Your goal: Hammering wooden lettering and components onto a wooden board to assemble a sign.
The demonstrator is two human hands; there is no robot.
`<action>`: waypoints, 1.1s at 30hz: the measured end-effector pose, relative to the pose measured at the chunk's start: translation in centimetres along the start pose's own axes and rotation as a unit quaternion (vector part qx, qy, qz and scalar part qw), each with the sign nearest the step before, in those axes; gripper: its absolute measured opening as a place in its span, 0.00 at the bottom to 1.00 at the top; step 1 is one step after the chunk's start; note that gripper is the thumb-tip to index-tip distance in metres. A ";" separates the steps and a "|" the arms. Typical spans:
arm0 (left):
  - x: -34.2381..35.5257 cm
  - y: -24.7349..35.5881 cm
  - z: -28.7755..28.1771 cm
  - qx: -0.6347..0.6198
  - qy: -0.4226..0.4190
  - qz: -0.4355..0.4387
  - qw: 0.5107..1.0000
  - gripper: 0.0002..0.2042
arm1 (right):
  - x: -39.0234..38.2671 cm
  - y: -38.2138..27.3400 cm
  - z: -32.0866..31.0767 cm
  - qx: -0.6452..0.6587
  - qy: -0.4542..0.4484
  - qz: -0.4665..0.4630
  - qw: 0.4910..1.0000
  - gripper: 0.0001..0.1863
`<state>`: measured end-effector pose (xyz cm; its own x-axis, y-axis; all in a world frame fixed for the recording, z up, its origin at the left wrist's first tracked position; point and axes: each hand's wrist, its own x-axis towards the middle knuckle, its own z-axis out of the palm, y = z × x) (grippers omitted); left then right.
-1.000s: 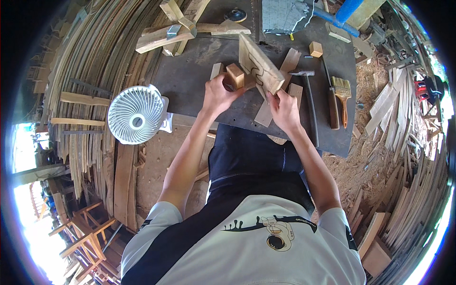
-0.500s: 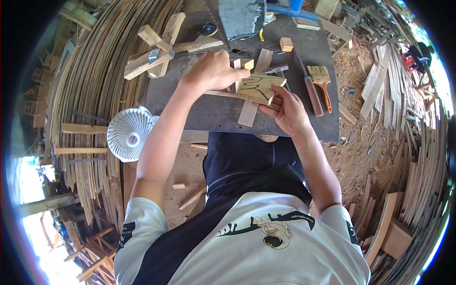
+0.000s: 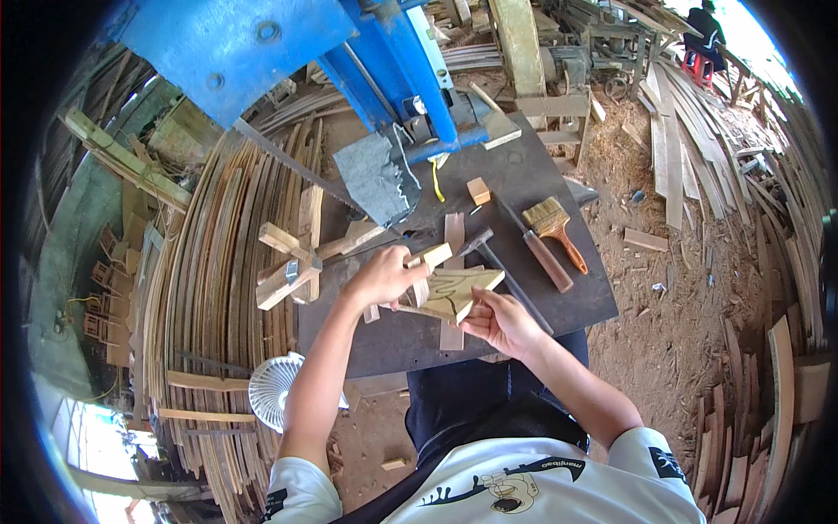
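A pale wooden block with dark curved lines drawn on its face is held tilted above the dark metal table. My left hand grips its left end, thumb against the wood, beside a smaller light piece of wood. My right hand pinches the block's right edge between thumb and fingers. Beneath the block lies a thin flat wooden strip. A hammer rests just right of it, then a wooden-handled file and a flat paintbrush.
A large blue machine with a long saw blade stands beyond the table. A wooden jig sits at the table's left, a white fan below it. Stacked planks line the left. A person sits far right.
The view has tilted up and shifted, bringing the blue machine in. Both hands still hold the lined block, which has turned slightly.
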<state>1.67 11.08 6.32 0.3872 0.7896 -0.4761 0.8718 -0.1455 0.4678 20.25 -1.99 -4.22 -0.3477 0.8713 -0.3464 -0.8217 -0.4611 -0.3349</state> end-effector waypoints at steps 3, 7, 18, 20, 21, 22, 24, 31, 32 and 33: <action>-0.3 0.7 1.4 -0.010 0.021 0.016 1.000 0.21 | -0.9 0.2 -1.1 -0.015 0.014 -0.040 0.999 0.23; -0.5 -1.0 3.6 -0.083 0.053 0.034 0.995 0.19 | -3.3 -0.1 1.7 -0.182 0.146 -0.180 0.956 0.32; -3.7 4.4 6.1 0.069 0.232 0.187 0.952 0.19 | 0.7 -5.6 4.8 -0.856 -0.040 -0.406 0.319 0.29; -3.6 4.8 5.6 0.036 0.233 0.181 0.955 0.17 | 1.4 -7.1 4.6 -0.849 -0.053 -0.462 0.252 0.18; -3.7 5.2 5.0 0.021 0.210 0.171 0.962 0.17 | 1.7 -7.7 4.7 -0.862 -0.084 -0.429 0.256 0.18; -3.7 5.4 4.6 0.007 0.186 0.161 0.969 0.16 | 2.1 -8.5 4.8 -0.874 -0.114 -0.394 0.259 0.17; -3.7 5.0 4.3 -0.012 0.191 0.191 0.963 0.17 | 2.2 -11.1 4.8 -0.919 -0.110 -0.312 0.217 0.16; -5.7 3.6 4.7 -0.036 0.186 0.131 0.973 0.15 | 10.3 -36.8 19.1 -0.579 -0.138 -0.550 0.586 0.16; -5.7 3.5 4.8 -0.065 0.144 0.099 0.982 0.15 | 13.1 -41.3 21.6 -0.653 -0.067 -0.557 0.508 0.19; -5.3 3.6 5.0 -0.065 0.139 0.106 0.982 0.15 | 16.4 -46.1 22.7 -0.630 -0.068 -0.621 0.462 0.21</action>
<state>4.27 3.38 6.85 0.4430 0.8849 -0.1435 0.7277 -0.2614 0.6342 42.18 37.40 25.42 -0.0569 0.5591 0.8272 0.4581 0.7508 -0.4759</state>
